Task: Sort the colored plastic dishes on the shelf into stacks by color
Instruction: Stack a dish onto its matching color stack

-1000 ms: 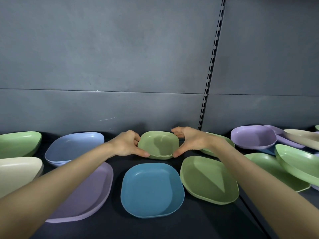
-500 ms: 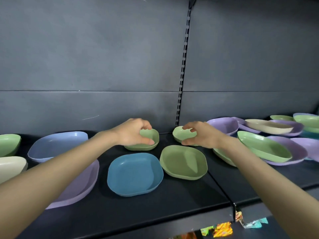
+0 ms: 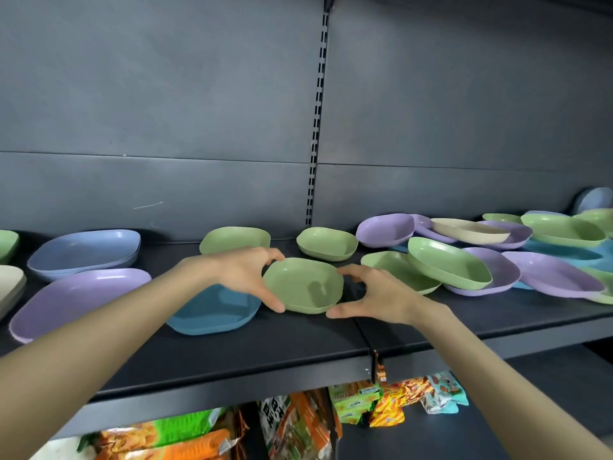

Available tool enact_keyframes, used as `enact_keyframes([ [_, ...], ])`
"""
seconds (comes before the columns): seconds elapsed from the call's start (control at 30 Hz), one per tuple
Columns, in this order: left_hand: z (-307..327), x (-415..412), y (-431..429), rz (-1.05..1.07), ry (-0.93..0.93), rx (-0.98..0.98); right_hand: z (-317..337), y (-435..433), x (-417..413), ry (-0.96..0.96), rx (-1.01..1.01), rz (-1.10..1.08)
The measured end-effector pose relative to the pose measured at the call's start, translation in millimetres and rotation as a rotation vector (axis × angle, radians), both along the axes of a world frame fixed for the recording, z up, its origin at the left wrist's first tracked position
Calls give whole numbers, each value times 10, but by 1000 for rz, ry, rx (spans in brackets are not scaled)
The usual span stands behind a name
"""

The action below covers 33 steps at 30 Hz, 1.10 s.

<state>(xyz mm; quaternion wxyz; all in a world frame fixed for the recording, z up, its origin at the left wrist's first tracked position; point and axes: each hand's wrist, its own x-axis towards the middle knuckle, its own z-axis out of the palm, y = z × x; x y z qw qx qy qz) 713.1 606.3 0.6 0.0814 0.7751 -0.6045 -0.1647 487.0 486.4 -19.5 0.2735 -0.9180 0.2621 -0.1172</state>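
A green square dish [image 3: 303, 287] sits at the middle of the black shelf [image 3: 232, 366], partly over a teal dish [image 3: 212, 310]. My left hand [image 3: 243, 275] grips its left rim between thumb and fingers. My right hand [image 3: 376, 297] curls round its right rim in the same way. Behind it lie a green dish [image 3: 234, 239] and a smaller green bowl [image 3: 326, 244]. To the left are a purple dish [image 3: 76, 297], a light blue stack [image 3: 84, 250] and a cream dish [image 3: 10, 283].
A mixed pile of green dishes [image 3: 447, 265], purple dishes [image 3: 552, 277], teal and cream dishes crowds the shelf's right half. A slotted upright [image 3: 316, 127] runs up the grey back wall. Snack packets [image 3: 298, 423] fill the shelf below.
Both hands have left the two small green dishes at the back and come forward to take the larger green dish by its sides. The view has pulled back and shifted right.
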Motion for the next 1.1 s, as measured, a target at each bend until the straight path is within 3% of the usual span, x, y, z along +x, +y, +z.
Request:
enact_keyframes([
  [0.37, -135, -26, 43, 81, 153, -108, -194, 0, 26, -135, 3, 47],
  [0.53, 84, -35, -24, 73, 213, -235, -15, -94, 25, -267, -20, -4],
  [0.73, 355, 60, -432, 30, 303, -377, 194, -460, 166, -277, -117, -106],
  [0.9, 330, 250, -926, 36, 326, -288, 193, -774, 307, -183, -6, -216],
  [1.1, 202, 451, -1301, 39, 297, -150, 101, -987, 497, -57, -12, -220],
])
